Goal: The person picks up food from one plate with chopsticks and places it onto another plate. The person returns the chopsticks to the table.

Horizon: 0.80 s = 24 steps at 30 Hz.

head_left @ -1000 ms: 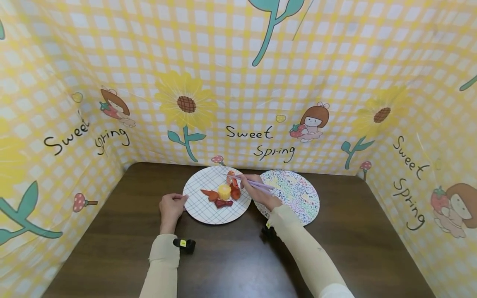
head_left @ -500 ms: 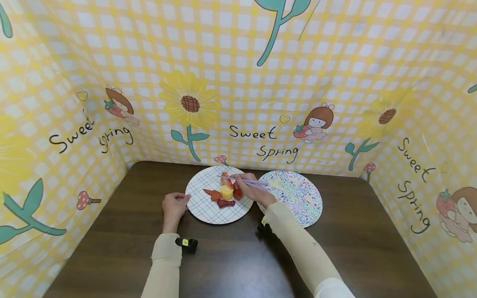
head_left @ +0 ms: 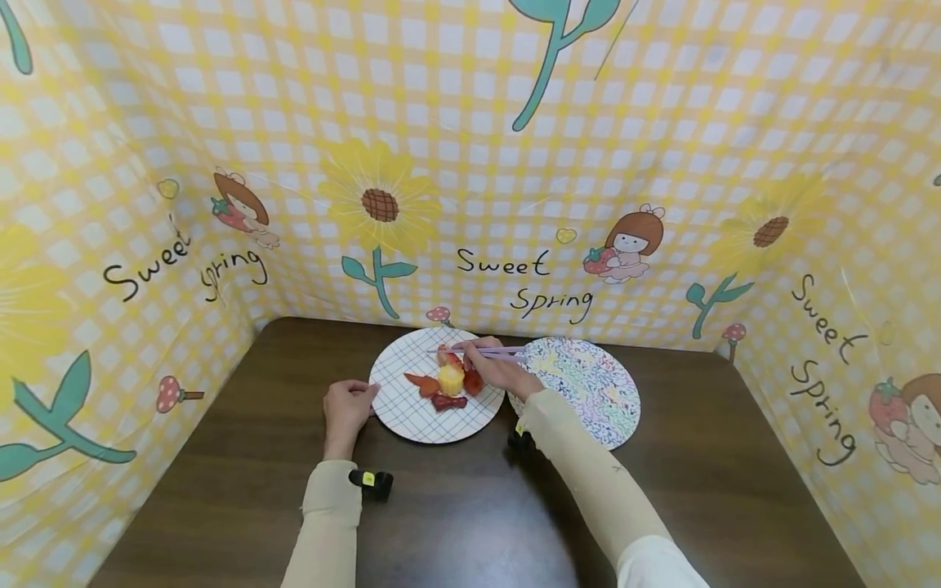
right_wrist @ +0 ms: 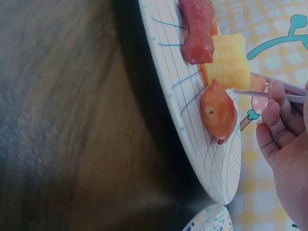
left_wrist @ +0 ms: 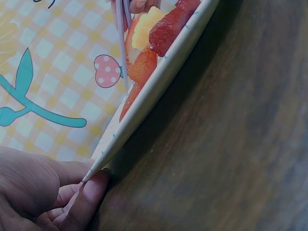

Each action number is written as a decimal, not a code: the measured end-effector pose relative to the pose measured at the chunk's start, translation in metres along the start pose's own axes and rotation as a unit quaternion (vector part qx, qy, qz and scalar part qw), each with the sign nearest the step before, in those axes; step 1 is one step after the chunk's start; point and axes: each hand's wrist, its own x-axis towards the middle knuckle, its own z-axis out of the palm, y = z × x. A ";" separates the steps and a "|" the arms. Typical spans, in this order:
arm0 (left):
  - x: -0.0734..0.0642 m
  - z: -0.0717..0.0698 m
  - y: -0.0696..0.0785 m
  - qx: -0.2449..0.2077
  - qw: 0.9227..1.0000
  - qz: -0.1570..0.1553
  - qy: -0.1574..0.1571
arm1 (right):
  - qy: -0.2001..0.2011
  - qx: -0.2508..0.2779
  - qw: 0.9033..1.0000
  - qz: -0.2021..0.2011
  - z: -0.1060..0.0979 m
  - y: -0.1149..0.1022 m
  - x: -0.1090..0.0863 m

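Observation:
My left hand (head_left: 347,412) pinches the left rim of a white plate with a blue grid (head_left: 400,412) between thumb and finger; the left wrist view shows this grip closely. In my right hand (head_left: 500,371) is a pair of pale purple chopsticks (head_left: 503,351), their tips at a reddish-orange, shrimp-like piece (head_left: 445,356) near the plate's far side. Whether the tips clamp it cannot be told. Around it on the plate lie a yellow corn piece (right_wrist: 230,62), a dark red bone-shaped meat piece (right_wrist: 198,36), a glossy roast-chicken-like piece (right_wrist: 218,113) and an orange-brown wing-like piece (left_wrist: 142,67).
To the right stands a second plate with multicoloured speckles (head_left: 588,392), partly behind my right forearm. Both plates are on a dark brown wooden table (head_left: 456,506). A yellow checked cloth (head_left: 470,196) hangs round the back and sides.
My right hand has shifted slightly left, and the chopsticks lie more level. The shrimp-like piece has moved left across the plate. My left hand keeps its hold on the rim.

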 end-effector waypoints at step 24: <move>0.003 0.001 -0.004 0.007 1.000 0.004 0.000 | 0.060 0.041 0.997 0.026 -0.027 -0.004 -0.026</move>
